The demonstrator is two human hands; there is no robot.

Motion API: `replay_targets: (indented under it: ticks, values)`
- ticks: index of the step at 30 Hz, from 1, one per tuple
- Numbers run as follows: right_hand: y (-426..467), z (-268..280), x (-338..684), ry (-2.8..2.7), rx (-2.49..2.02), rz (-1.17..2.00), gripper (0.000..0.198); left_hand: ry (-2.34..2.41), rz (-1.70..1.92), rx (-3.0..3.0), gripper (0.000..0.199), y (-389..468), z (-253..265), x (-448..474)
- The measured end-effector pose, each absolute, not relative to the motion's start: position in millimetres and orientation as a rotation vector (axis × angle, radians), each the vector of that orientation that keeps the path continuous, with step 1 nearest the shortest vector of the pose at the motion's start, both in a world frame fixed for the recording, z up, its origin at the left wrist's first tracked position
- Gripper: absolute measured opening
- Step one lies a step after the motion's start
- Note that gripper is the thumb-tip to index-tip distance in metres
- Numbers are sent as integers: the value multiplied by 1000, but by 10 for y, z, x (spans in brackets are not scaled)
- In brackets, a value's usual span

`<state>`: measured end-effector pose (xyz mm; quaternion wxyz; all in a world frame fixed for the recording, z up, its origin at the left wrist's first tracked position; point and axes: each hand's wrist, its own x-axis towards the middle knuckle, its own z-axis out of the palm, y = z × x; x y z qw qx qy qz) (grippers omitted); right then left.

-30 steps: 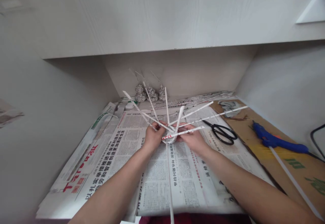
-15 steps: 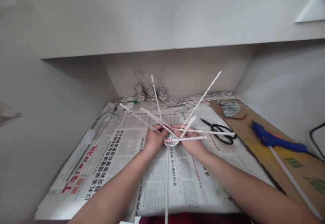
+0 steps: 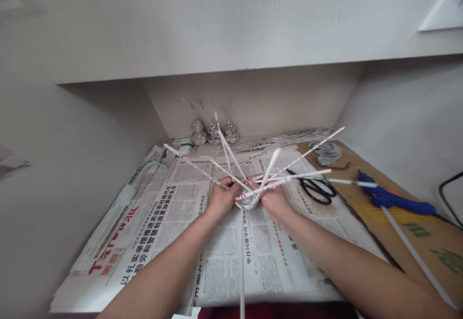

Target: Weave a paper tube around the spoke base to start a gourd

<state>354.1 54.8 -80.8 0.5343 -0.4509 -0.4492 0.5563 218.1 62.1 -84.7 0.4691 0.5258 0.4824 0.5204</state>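
Between my hands, above the newspaper, is a small woven paper base (image 3: 249, 201) with several rolled paper sticks (image 3: 195, 163) radiating out of it. My left hand (image 3: 222, 197) is closed on the left side of this weaving, thumb on top. On the other side my right hand (image 3: 272, 197) has its fingers closed around the weaving and the sticks at its right edge. One stick (image 3: 242, 261) points straight down toward me. Parts of the fingers on both hands are hidden behind the sticks.
Newspaper sheets (image 3: 224, 270) cover the table. Black scissors (image 3: 316, 191) lie at the right, beside a blue glue gun (image 3: 396, 198) on cardboard (image 3: 365, 213). Three woven gourd shapes (image 3: 215, 134) stand at the back, near a pile of paper sticks (image 3: 275, 140). A crumpled grey cloth (image 3: 327, 155) lies behind the scissors.
The woven base has turned and tilted slightly between my hands. Sticks on the right have swung, one now reaching over the glue gun, and another has swung up toward the gourd shapes.
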Motion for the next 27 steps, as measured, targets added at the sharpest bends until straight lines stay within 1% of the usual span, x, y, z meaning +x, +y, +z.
replay_targets:
  ticks: [3,6,8,10,11,14,17,22,24,27]
  values:
    - [566,-858,3563,-1115,-1096,1196,23,1175,1293,1298,32,630,-862,2181]
    - [607,-874,3603,-1148,-1141,1135,24,1098,1302,1235,35,651,-827,2118]
    - [640,-861,3636,-1134,-1152,1130,25,1015,1204,1183,40,664,-765,2025]
    - [673,-849,3670,-1118,-1148,1158,28,901,997,1199,44,674,-688,1905]
    - [687,-848,3685,-1120,-1148,1174,29,860,900,1213,44,679,-652,1843]
    - [715,-870,3715,-1196,-1164,1194,29,808,785,1263,43,703,-585,1699]
    - [713,-886,3719,-1281,-1192,1164,28,906,762,1255,40,736,-597,1656]
    - [651,-828,3698,-1425,-1243,1075,24,1002,773,1231,47,741,-680,1753]
    - [627,-807,3688,-1465,-1247,1068,24,974,801,1321,45,732,-715,1806]
    - [618,-809,3674,-1450,-1260,1067,22,961,894,1439,36,737,-771,1864]
